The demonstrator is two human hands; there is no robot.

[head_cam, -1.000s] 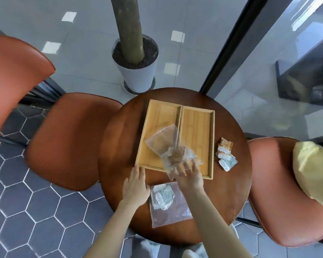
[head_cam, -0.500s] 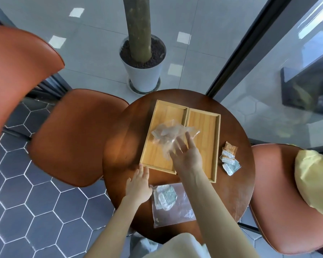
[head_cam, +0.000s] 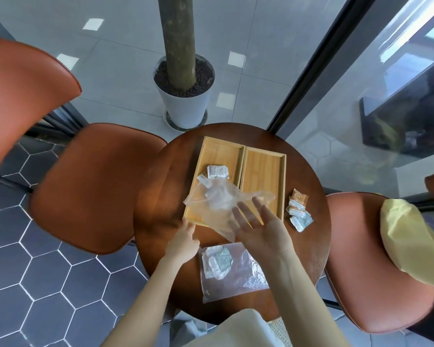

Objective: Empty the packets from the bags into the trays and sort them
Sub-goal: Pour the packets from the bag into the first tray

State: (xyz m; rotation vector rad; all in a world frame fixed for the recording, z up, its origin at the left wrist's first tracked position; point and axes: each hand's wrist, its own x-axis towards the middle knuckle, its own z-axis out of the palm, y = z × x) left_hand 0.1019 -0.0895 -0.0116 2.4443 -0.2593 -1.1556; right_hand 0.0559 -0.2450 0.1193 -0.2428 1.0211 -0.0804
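Two wooden trays sit side by side on the round table, the left tray [head_cam: 212, 149] and the right tray [head_cam: 264, 171]. A few white packets [head_cam: 217, 171] lie in the left tray. My right hand [head_cam: 259, 227], palm up, holds a clear plastic bag [head_cam: 217, 204] tipped over the left tray's near half; the fingers are spread and the bag hangs from them. My left hand [head_cam: 183, 242] rests on the table at the tray's front left corner and holds nothing. A second clear bag [head_cam: 238, 274] with white packets inside lies flat near the table's front edge.
A small pile of loose packets [head_cam: 298, 209], white ones and one brown, lies on the table to the right of the trays. Orange chairs [head_cam: 95, 186] stand left and right. A potted tree [head_cam: 183, 96] stands beyond the table, by a glass wall.
My right hand lifted the clear bag over the left tray and turned palm up. White packets have dropped out into the left tray. The left hand stayed put.
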